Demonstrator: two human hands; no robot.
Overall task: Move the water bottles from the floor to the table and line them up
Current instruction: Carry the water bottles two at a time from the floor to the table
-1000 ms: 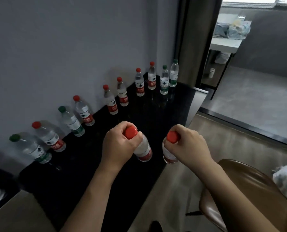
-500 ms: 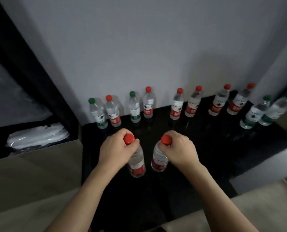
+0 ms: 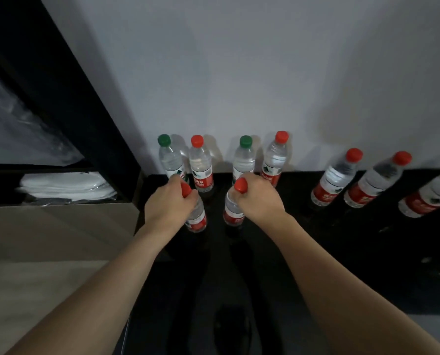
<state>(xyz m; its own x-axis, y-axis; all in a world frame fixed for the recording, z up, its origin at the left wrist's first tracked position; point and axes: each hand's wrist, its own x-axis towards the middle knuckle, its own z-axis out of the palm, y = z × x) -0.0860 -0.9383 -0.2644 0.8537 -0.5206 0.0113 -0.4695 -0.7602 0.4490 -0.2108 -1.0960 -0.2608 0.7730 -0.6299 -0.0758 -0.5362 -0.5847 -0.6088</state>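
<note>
Both hands (image 3: 213, 198) nearer wall row | each gripping red-capped bottles (image 3: 197, 216) | over table (image 3: 342, 265)

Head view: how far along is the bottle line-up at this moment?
Done: a row of bottles already stands along the wall on the black table. In hand: the left hand and right hand each grip a red-capped bottle by the neck over the table. Left: setting both into the row; the floor is unseen.

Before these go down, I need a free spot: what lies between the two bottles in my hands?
Head view: nothing; only bare black table between the left bottle and right bottle.
</note>
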